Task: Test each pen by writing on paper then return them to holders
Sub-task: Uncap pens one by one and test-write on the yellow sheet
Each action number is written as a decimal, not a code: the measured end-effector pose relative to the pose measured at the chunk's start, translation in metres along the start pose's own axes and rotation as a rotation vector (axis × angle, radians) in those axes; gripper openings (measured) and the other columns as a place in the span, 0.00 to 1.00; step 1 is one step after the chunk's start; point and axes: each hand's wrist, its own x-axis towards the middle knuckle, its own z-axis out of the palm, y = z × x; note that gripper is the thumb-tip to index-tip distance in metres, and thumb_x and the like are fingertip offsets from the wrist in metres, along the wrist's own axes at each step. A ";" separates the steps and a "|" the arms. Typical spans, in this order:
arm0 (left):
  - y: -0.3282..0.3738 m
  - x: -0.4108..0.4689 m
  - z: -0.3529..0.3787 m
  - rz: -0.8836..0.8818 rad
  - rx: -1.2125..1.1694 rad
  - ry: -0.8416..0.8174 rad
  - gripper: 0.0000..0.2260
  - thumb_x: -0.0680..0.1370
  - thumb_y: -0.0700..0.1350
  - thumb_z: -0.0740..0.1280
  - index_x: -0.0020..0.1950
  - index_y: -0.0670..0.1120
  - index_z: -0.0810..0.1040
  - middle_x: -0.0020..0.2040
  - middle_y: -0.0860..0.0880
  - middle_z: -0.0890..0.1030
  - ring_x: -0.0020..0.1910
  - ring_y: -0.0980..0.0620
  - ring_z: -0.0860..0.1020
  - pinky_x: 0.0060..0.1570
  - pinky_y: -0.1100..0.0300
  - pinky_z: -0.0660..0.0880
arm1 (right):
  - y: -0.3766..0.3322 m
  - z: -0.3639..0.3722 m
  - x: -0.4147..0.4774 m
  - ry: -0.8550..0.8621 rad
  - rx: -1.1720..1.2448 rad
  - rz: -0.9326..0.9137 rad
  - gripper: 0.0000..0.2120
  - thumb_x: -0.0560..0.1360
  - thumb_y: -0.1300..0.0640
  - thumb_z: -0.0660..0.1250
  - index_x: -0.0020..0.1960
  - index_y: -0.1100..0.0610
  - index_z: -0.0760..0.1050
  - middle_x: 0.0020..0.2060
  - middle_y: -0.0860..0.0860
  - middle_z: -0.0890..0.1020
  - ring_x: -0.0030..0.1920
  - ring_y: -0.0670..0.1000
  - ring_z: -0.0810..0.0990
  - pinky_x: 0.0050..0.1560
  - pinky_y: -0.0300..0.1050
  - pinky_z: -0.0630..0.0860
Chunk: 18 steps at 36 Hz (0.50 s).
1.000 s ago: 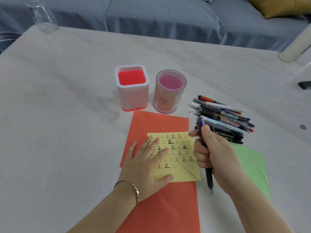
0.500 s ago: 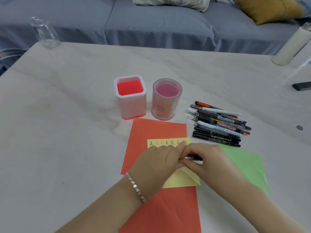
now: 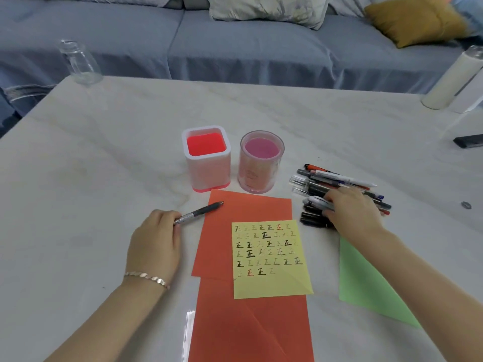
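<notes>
The orange sheet (image 3: 248, 210) cushions my yellow test paper (image 3: 271, 283), and the square holder (image 3: 207, 168) and round holder (image 3: 260, 173) stand just beyond it, within easy reach. My right hand (image 3: 352, 211) lies on the pen pile (image 3: 337, 180) at the right, pinching or not I cannot tell. My left hand (image 3: 154, 241) grips a dark pen (image 3: 200, 212), tip pointing toward the holders.

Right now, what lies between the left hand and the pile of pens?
In the head view, the orange paper lies there, with the written yellow sheet on it.
</notes>
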 end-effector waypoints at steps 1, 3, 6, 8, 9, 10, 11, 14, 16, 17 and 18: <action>-0.005 0.001 0.003 -0.002 0.052 -0.025 0.07 0.67 0.30 0.70 0.42 0.39 0.79 0.37 0.41 0.77 0.31 0.40 0.77 0.32 0.56 0.71 | 0.000 0.001 0.001 -0.026 -0.018 -0.002 0.15 0.76 0.52 0.64 0.60 0.55 0.72 0.57 0.53 0.75 0.61 0.55 0.70 0.56 0.47 0.67; -0.010 0.002 0.007 0.007 0.135 -0.078 0.10 0.62 0.28 0.74 0.38 0.40 0.80 0.35 0.42 0.77 0.29 0.40 0.75 0.31 0.56 0.70 | 0.001 0.003 0.002 -0.039 -0.013 -0.019 0.16 0.75 0.52 0.64 0.61 0.56 0.72 0.57 0.53 0.74 0.61 0.56 0.70 0.57 0.48 0.66; -0.001 0.002 0.006 0.022 0.164 -0.065 0.08 0.63 0.32 0.71 0.40 0.40 0.81 0.37 0.42 0.78 0.32 0.39 0.76 0.33 0.52 0.72 | 0.001 0.001 -0.002 0.049 0.105 -0.016 0.13 0.76 0.55 0.65 0.59 0.56 0.76 0.53 0.54 0.76 0.55 0.58 0.75 0.49 0.46 0.67; 0.013 0.003 0.003 0.046 0.090 -0.045 0.12 0.64 0.37 0.66 0.46 0.40 0.81 0.41 0.41 0.79 0.37 0.38 0.78 0.37 0.49 0.74 | -0.001 -0.003 -0.008 0.143 0.210 -0.039 0.11 0.75 0.58 0.65 0.56 0.58 0.78 0.50 0.55 0.76 0.49 0.60 0.76 0.42 0.46 0.67; 0.023 0.003 0.000 0.080 0.028 -0.049 0.14 0.65 0.40 0.64 0.49 0.40 0.80 0.44 0.41 0.79 0.40 0.38 0.78 0.40 0.49 0.75 | -0.003 -0.005 -0.012 0.186 0.271 -0.072 0.10 0.75 0.59 0.67 0.55 0.59 0.79 0.48 0.56 0.75 0.44 0.60 0.76 0.39 0.46 0.68; 0.033 0.003 -0.001 0.129 -0.047 -0.061 0.15 0.68 0.43 0.63 0.53 0.40 0.79 0.47 0.42 0.79 0.44 0.40 0.78 0.44 0.49 0.75 | -0.006 -0.007 -0.016 0.229 0.319 -0.123 0.09 0.73 0.59 0.68 0.53 0.59 0.80 0.45 0.56 0.74 0.40 0.59 0.75 0.36 0.45 0.68; 0.043 0.002 -0.003 0.176 -0.134 -0.089 0.17 0.71 0.47 0.61 0.56 0.41 0.77 0.51 0.43 0.79 0.49 0.43 0.77 0.49 0.50 0.74 | -0.010 -0.010 -0.020 0.272 0.346 -0.193 0.09 0.73 0.59 0.69 0.52 0.59 0.80 0.43 0.55 0.73 0.37 0.57 0.73 0.34 0.44 0.67; 0.074 -0.002 -0.012 0.307 -0.353 -0.216 0.24 0.75 0.56 0.57 0.66 0.45 0.70 0.60 0.52 0.73 0.59 0.55 0.70 0.60 0.64 0.65 | -0.029 -0.026 -0.037 0.311 0.461 -0.421 0.11 0.75 0.49 0.63 0.55 0.49 0.78 0.39 0.48 0.68 0.35 0.48 0.67 0.31 0.41 0.65; 0.092 -0.007 -0.014 0.352 -0.423 -0.268 0.27 0.75 0.59 0.56 0.70 0.47 0.67 0.60 0.57 0.69 0.60 0.60 0.67 0.59 0.73 0.59 | -0.042 -0.037 -0.049 0.312 0.479 -0.577 0.12 0.74 0.48 0.59 0.56 0.47 0.73 0.39 0.47 0.68 0.35 0.44 0.66 0.31 0.38 0.67; 0.100 -0.009 -0.014 0.353 -0.453 -0.281 0.27 0.75 0.60 0.55 0.70 0.47 0.67 0.59 0.57 0.70 0.59 0.61 0.67 0.58 0.74 0.59 | -0.048 -0.039 -0.055 0.331 0.460 -0.646 0.11 0.73 0.51 0.60 0.55 0.49 0.71 0.38 0.48 0.69 0.34 0.45 0.68 0.30 0.38 0.69; 0.106 -0.010 -0.013 0.340 -0.477 -0.296 0.27 0.75 0.60 0.56 0.70 0.47 0.67 0.58 0.56 0.72 0.57 0.60 0.69 0.55 0.73 0.62 | -0.051 -0.039 -0.060 0.357 0.439 -0.696 0.11 0.72 0.54 0.63 0.54 0.50 0.71 0.38 0.50 0.71 0.33 0.47 0.70 0.29 0.39 0.70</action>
